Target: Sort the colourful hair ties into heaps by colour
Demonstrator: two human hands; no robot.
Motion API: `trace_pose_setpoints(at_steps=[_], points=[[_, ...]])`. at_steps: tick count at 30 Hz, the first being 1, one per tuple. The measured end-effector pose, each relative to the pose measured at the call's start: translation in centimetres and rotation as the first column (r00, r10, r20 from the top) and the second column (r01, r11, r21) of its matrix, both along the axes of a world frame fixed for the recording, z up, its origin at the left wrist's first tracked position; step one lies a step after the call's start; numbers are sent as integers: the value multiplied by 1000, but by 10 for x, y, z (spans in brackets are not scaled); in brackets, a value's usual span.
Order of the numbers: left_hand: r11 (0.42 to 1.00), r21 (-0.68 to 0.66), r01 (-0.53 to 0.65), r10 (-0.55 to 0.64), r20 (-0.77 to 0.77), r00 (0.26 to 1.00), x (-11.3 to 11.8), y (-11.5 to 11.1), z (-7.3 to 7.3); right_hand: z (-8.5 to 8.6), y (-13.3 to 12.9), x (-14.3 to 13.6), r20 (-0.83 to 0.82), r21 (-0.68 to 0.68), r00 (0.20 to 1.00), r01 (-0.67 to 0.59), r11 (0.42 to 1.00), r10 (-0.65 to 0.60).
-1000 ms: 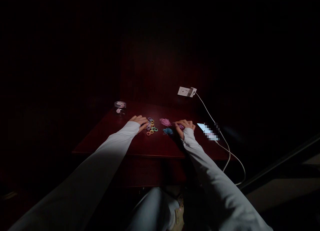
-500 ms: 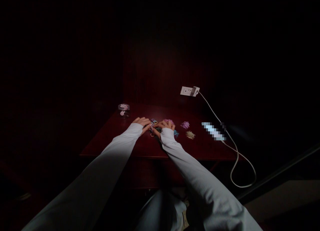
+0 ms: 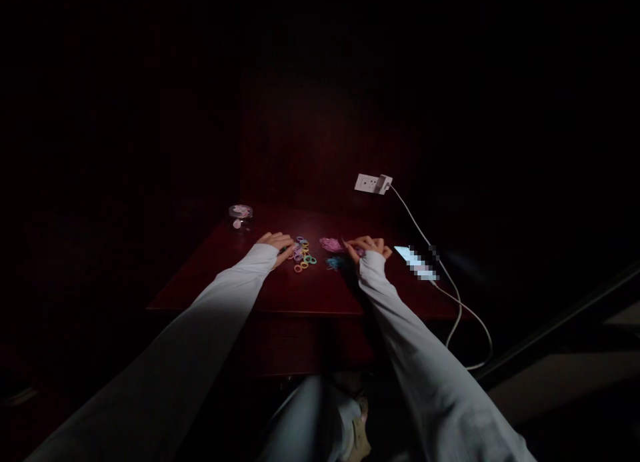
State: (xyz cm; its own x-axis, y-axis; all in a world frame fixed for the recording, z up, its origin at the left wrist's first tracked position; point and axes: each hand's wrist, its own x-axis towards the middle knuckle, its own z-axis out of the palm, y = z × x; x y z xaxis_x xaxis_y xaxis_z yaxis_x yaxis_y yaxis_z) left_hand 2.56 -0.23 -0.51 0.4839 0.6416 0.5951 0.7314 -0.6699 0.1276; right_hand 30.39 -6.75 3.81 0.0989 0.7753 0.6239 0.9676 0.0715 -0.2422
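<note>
Head view, dim all round: the dark red tabletop (image 3: 280,292) has its left edge slanting back toward the jar (image 3: 241,213), and its front edge (image 3: 300,313) runs across below both hands, with a strip of bare wood lying between that edge and the small things. Between the hands the room is narrow, taken up by the rings and piles; on the right, a phone (image 3: 406,254) with a lit, blurred-out screen and a white cable (image 3: 456,292) looping past the table limit that side. The left hand (image 3: 273,241) lies low, palm down, fingers bent, its tips at the left border of a cluster of coloured rings (image 3: 299,254); whether it grips one I cannot tell. Right of the rings sit a pink pile (image 3: 330,245) and, just nearer the front edge, a blue pile (image 3: 334,264). The right hand (image 3: 369,245) is bent over beside them, thumb and fingers drawn near each other, a bit of purple showing by the fingers; I cannot tell if anything is pinched. As for containers, the clear jar stands upright at the back left, pale pink pieces visible in it.
</note>
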Motion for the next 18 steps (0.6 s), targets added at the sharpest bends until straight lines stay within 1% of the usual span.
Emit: trace_pose_setpoints(at_steps=[3, 4, 6, 8, 10, 13, 16, 18], points=[[1000, -7, 10, -10, -3, 1000, 0, -1, 0, 0, -7, 46, 27, -6, 989, 149, 989, -149], [1000, -8, 13, -13, -3, 1000, 0, -1, 0, -1, -11, 59, 57, -9, 983, 176, 984, -176], [1000, -4, 10, -10, 5, 1000, 0, -1, 0, -7, -19, 81, 125, -12, 973, 199, 980, -196], [1000, -5, 11, -11, 11, 1000, 0, -1, 0, -12, -27, 94, 188, -16, 963, 198, 980, -191], [1000, -9, 19, -19, 11, 1000, -1, -1, 1, -17, -34, 101, 238, -25, 954, 190, 981, -179], [1000, -9, 22, -22, 12, 1000, -4, -2, 4, -21, -40, 102, 306, -54, 943, 155, 986, -132], [1000, -5, -15, 15, 13, 1000, -5, -5, 8, -22, -42, 99, 335, -61, 938, 113, 992, -87], [998, 11, -57, 56, 28, 998, -5, -7, 11, -20, -41, 98, 321, -46, 943, 107, 993, -87]])
